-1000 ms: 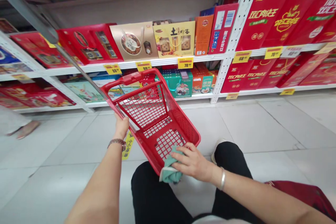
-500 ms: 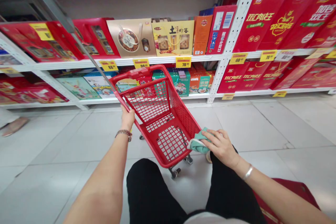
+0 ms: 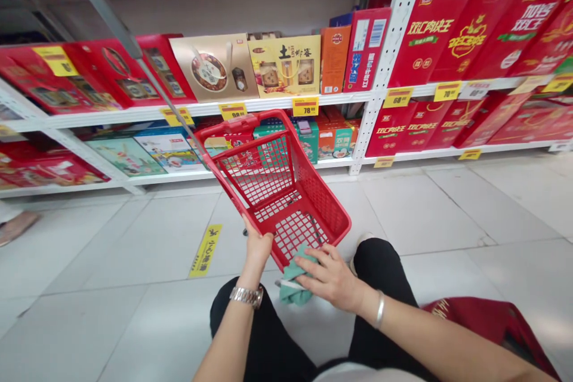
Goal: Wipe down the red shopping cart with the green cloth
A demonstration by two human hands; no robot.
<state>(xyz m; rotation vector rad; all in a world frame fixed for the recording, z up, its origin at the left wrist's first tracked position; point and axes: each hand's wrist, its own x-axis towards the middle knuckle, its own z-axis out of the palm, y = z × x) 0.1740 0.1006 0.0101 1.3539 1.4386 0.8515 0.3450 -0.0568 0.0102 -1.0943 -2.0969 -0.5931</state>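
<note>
Here we go: your left hand [image 3: 258,249] is closed firmly around the near rim of the red plastic shopping basket [image 3: 316,197], a metal watch [image 3: 246,296] on that wrist. Your right hand [image 3: 329,277] is curled over a bunched green cloth [image 3: 293,280], pressing it against the basket's near corner, and a silver bangle [image 3: 379,309] sits on that wrist. The hands are apart, with only the narrow corner of the basket between them!

The basket is tilted right over, its far end raised towards the shelves, and it's just above your black trousers [image 3: 380,268]. Beyond it, white metal shelving [image 3: 380,101] runs across the aisle, loaded with red gift boxes [image 3: 441,30] on the right and a gold box [image 3: 284,65] in the middle, with yellow price tags [image 3: 305,106] along the edge. A yellow floor sticker [image 3: 206,250] lies to the left, and a red bag [image 3: 483,319] sits near you on the right.
</note>
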